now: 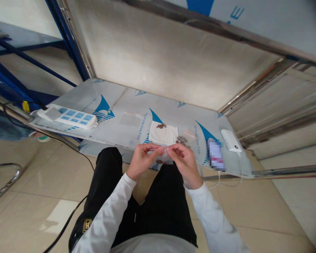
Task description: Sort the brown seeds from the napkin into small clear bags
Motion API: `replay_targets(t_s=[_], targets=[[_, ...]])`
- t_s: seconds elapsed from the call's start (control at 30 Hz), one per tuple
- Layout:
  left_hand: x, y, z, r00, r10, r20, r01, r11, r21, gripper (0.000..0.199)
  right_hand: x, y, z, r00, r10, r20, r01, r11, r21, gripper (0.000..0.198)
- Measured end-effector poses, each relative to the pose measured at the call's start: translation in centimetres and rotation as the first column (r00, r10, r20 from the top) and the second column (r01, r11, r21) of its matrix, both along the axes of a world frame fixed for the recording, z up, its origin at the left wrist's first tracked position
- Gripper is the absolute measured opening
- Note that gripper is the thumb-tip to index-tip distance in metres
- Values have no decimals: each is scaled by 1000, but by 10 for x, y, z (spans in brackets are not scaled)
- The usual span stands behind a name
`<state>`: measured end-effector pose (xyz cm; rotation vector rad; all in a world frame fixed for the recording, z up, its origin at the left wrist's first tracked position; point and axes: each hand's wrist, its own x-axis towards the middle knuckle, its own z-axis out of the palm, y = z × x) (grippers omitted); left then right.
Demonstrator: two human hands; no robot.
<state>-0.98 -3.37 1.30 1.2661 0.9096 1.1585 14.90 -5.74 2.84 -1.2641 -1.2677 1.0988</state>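
Observation:
Between my two hands hangs a small clear plastic bag (164,161) with dark reddish-brown bits at its bottom. My left hand (144,159) pinches the bag's top edge on one side, thumb against fingers. On the other side my right hand (183,162) pinches the same edge, its fingertips close to the left ones. Just beyond them a white cloth (163,133) lies on the shelf, with a little pile of small brown pieces (161,125) on it. Next to the cloth, partly behind my right hand, is another clear bag (183,140) with dark pieces inside.
The shelf (116,131) is covered in printed protective film. On it are a flat clear bag (130,119), a white power strip (71,116) at left, and a phone (215,154) and white power bank (230,140) with cables at right. A black cable (68,218) runs along the floor.

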Motion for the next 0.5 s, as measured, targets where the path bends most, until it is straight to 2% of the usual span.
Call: replay_targets(t_s=[0.07, 0.17, 0.27, 0.37, 0.43, 0.5], targets=[[-1, 3, -2, 1000, -14, 4, 14, 1000, -13, 27, 1, 0, -1, 999, -33, -22, 33, 999, 14, 17], [0, 6, -2, 996, 11, -93, -7, 999, 46, 29, 1, -1, -2, 999, -4, -32, 5, 1000, 12, 20], [7, 9, 0, 982, -52, -183, 72, 992, 103, 36, 3, 0, -2, 1000, -9, -11, 9, 1000, 2, 21], [11, 23, -6, 965, -75, -250, 94, 994, 65, 50, 21, 12, -4, 991, -131, -17, 131, 991, 1, 25], [7, 43, -17, 942, 16, -335, 2, 999, 52, 58, 46, 29, -9, 965, -263, -16, 263, 965, -2, 31], [-4, 70, -31, 863, 160, -480, -125, 987, 105, 56, 79, 50, -18, 912, -410, 34, 410, 912, -3, 39]])
